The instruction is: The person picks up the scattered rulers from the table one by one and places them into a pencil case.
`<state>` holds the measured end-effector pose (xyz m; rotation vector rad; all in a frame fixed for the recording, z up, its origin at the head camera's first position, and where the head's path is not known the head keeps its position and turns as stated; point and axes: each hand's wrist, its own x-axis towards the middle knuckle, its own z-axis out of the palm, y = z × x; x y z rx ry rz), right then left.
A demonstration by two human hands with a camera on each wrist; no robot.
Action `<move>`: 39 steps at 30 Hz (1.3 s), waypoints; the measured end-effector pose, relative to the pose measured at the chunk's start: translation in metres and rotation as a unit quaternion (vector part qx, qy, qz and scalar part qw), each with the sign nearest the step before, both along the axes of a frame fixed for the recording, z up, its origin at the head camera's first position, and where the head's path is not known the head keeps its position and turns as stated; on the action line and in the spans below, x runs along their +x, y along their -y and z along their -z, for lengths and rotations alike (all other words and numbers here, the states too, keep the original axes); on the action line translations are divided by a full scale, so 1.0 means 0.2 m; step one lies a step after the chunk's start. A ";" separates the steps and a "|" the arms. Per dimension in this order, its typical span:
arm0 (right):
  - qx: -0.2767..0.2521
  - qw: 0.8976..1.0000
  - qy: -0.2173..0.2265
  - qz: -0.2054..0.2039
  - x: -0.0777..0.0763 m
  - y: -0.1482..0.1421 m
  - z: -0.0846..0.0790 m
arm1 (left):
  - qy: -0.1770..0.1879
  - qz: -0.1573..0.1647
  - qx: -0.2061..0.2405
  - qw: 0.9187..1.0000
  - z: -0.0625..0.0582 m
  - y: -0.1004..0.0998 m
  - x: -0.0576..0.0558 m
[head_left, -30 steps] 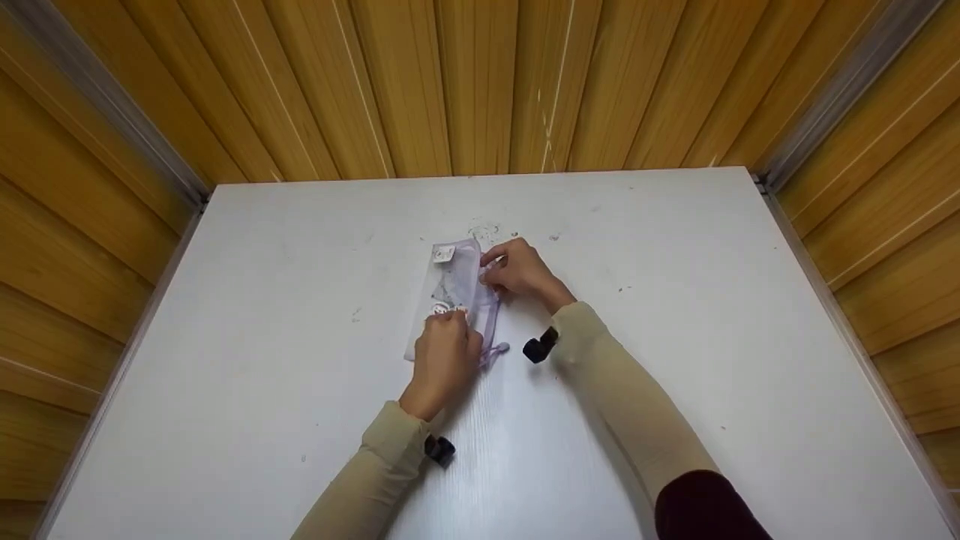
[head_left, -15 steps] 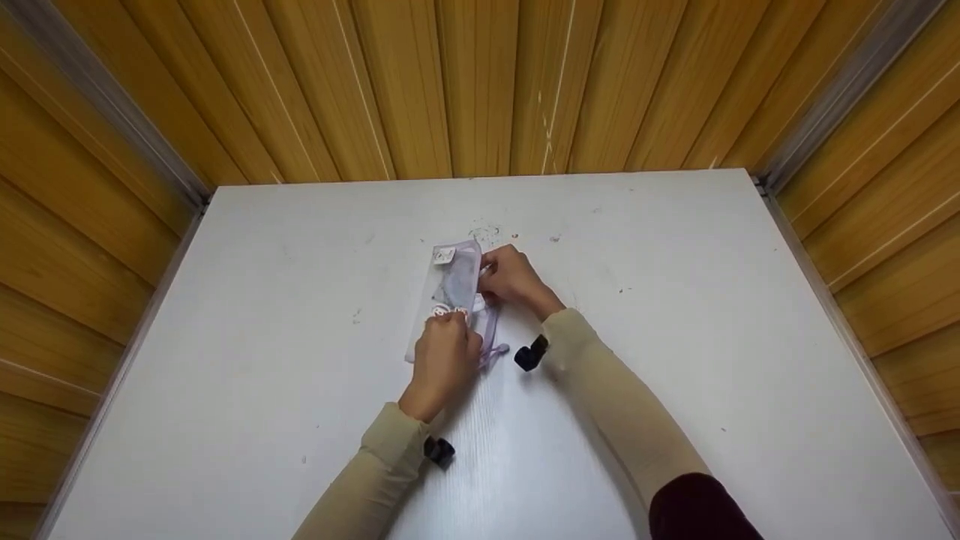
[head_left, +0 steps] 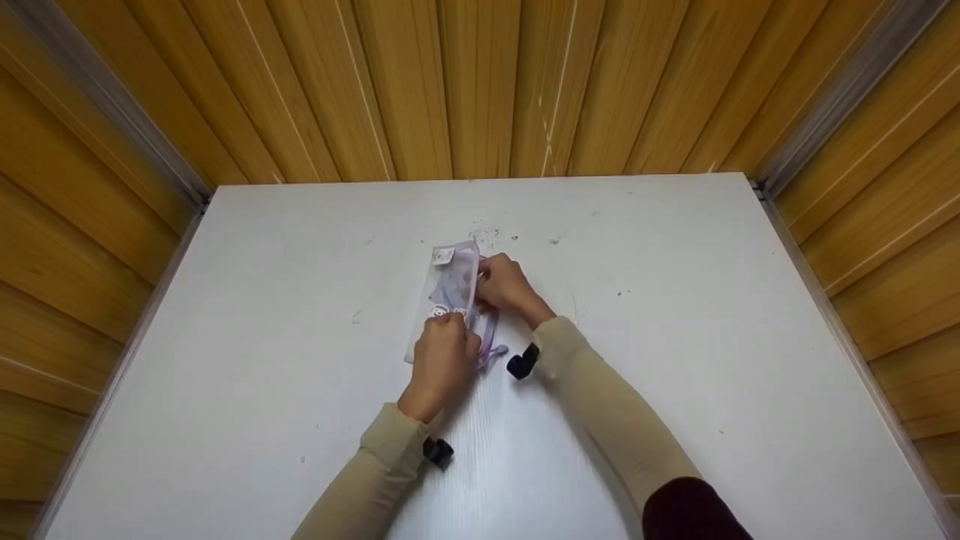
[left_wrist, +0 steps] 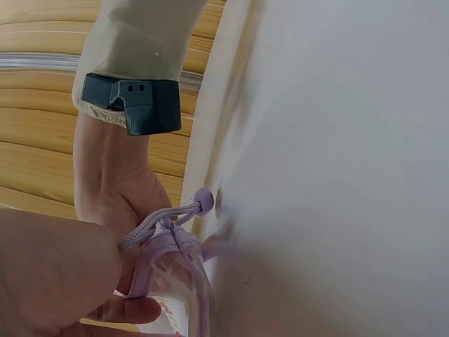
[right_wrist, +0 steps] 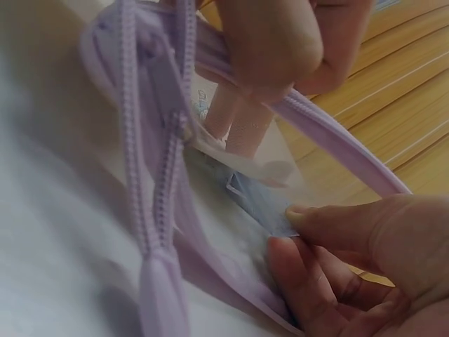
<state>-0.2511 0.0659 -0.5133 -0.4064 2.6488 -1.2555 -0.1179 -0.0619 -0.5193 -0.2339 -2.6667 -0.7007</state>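
Note:
A translucent lilac zip pouch [head_left: 420,326] lies on the white table, its zipped side spread apart toward the right. My left hand [head_left: 444,356] grips the near part of the pouch's upper edge. At the opening, my right hand [head_left: 504,285] has its fingertips inside, partly hidden behind the mesh. In the right wrist view, its thumb and forefinger pinch a bluish clear plastic piece [right_wrist: 266,210] within the pouch. The zipper slider [right_wrist: 165,81] and lilac pull cord [left_wrist: 158,223] hang at the near end.
The white table [head_left: 262,337] surrounds the pouch, with small dark marks [head_left: 486,231] beyond it. Wood-patterned panels [head_left: 480,90] stand along the back and sides. A black wrist camera [head_left: 523,361] sits on the right sleeve, another [head_left: 439,453] on the left.
My right hand has moved slightly left and nearer, its fingertips going deeper into the pouch. The bluish piece shows more spread through the mesh. The left hand stays in place.

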 end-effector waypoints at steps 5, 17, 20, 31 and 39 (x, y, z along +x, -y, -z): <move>-0.010 1.000 0.004 0.007 0.01 0.02 0.01 | 0.002 -0.002 0.006 1.000 0.00 0.00 0.00; 0.004 0.999 0.010 0.037 0.04 0.06 0.02 | 0.013 -0.004 0.007 1.000 0.00 0.00 0.00; 0.008 0.999 0.008 0.042 0.05 0.06 0.02 | 0.010 -0.002 0.007 1.000 0.00 0.00 0.00; 0.037 0.998 -0.010 0.045 0.04 0.07 0.01 | -0.030 0.006 0.006 1.000 0.01 0.00 -0.01; 0.029 0.998 -0.004 0.049 0.04 0.06 0.00 | -0.007 0.010 0.011 1.000 0.00 0.00 -0.01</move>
